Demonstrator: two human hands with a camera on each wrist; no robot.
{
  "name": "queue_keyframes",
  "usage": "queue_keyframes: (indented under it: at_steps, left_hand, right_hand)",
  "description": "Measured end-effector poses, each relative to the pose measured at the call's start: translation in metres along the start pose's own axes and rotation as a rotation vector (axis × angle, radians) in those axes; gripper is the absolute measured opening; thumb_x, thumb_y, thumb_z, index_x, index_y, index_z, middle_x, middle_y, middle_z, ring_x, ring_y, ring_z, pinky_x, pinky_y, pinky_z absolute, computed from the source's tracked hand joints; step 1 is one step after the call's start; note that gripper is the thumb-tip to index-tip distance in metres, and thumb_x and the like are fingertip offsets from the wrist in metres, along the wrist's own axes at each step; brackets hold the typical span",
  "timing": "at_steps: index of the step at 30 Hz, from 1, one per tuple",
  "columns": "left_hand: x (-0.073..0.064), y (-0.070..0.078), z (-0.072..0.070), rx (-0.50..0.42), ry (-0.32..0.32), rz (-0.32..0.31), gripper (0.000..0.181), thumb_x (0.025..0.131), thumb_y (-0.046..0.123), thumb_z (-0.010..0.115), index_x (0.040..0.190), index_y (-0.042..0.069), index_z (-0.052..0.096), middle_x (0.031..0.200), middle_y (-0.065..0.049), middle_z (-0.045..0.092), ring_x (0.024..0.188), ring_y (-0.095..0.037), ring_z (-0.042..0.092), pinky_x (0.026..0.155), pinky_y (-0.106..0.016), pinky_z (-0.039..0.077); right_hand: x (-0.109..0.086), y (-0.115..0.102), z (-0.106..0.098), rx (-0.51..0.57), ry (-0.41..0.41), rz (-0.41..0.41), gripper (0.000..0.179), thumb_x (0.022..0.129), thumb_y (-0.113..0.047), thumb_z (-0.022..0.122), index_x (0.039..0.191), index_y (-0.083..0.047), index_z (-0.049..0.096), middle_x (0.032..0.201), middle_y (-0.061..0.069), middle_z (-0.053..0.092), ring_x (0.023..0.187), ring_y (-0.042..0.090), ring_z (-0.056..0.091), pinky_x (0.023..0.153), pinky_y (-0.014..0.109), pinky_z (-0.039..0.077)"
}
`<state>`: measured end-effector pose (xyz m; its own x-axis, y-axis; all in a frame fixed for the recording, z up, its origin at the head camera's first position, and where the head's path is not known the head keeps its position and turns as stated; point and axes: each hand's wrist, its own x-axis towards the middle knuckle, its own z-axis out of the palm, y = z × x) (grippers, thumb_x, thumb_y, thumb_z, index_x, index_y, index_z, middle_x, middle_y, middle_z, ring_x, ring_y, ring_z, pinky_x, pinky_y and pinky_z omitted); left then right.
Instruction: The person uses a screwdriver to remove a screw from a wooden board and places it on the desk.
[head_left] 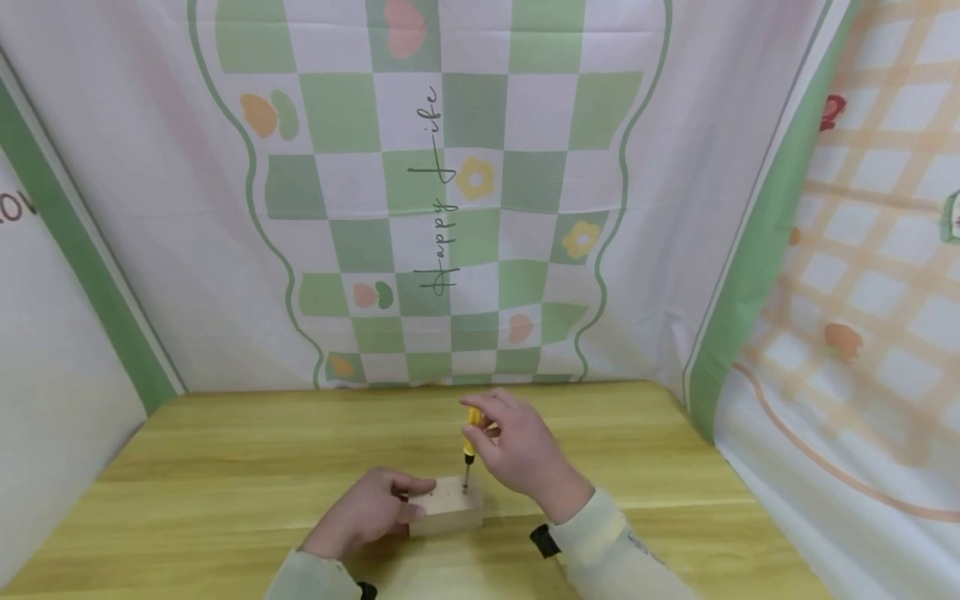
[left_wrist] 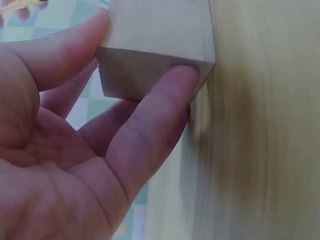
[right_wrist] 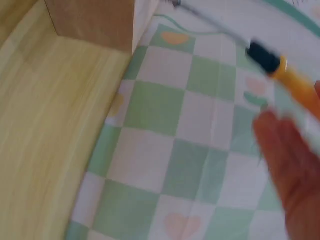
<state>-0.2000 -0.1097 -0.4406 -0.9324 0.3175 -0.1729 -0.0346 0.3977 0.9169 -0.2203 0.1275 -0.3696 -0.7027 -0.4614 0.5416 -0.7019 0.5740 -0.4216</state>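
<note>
A pale rectangular wooden block (head_left: 448,522) lies on the table in the head view, with small dark spots on its top face. My left hand (head_left: 369,507) grips its left end; in the left wrist view a finger lies across the end face and the thumb touches an edge. Over the block's right part, my right hand (head_left: 521,442) holds a screwdriver (head_left: 469,450) by its yellow handle, a finger over the top. The shaft points down, nearly upright, its tip at a small dark screw (head_left: 464,489) in the top face. Motion blurs the right fingers in the right wrist view.
The wood-grain table (head_left: 247,450) spreads out around the block. Behind it hangs a green and white checkered cloth (head_left: 472,242), and a plaid cloth (head_left: 847,333) hangs on the right. A black strap (head_left: 545,542) shows at the right cuff.
</note>
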Motion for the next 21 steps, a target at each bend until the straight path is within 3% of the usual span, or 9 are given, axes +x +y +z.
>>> queue_keyframes:
  at_steps: [4,11,16,21]
  left_hand:
    - [-0.001,0.0,0.0,-0.019,-0.004,0.003,0.038,0.085,0.005,0.076,0.123,0.007,0.071,0.127,-0.013,0.062,0.09,-0.021,0.059,0.07,-0.035,0.056]
    - [-0.001,-0.001,0.001,-0.042,-0.008,0.013,0.04,0.086,0.005,0.076,0.125,0.005,0.07,0.124,-0.011,0.063,0.089,-0.02,0.059,0.07,-0.035,0.056]
    - [-0.001,-0.002,0.0,-0.038,-0.013,0.027,0.04,0.086,0.003,0.075,0.125,0.004,0.069,0.127,-0.013,0.062,0.093,-0.02,0.06,0.072,-0.035,0.057]
    - [-0.001,-0.002,0.0,-0.012,-0.017,0.049,0.039,0.086,0.004,0.076,0.124,0.005,0.07,0.128,-0.013,0.063,0.101,-0.024,0.059,0.074,-0.035,0.057]
  right_hand:
    - [-0.005,-0.015,0.011,-0.191,0.154,0.029,0.037,0.091,-0.02,0.074,0.125,-0.006,0.066,0.082,-0.003,0.054,0.066,0.008,0.05,0.054,0.022,0.046]
    - [-0.007,-0.031,0.027,-0.234,0.375,0.086,0.04,0.084,-0.004,0.076,0.118,0.012,0.062,0.091,0.018,0.066,0.069,0.022,0.063,0.058,0.033,0.057]
    - [-0.003,-0.036,0.034,-0.217,0.43,0.09,0.034,0.081,0.003,0.071,0.112,0.014,0.063,0.088,0.021,0.066,0.068,0.027,0.067,0.058,0.035,0.058]
    - [-0.003,-0.034,0.034,-0.184,0.436,0.067,0.032,0.08,0.005,0.07,0.111,0.012,0.065,0.084,0.016,0.066,0.065,0.022,0.065,0.057,0.031,0.057]
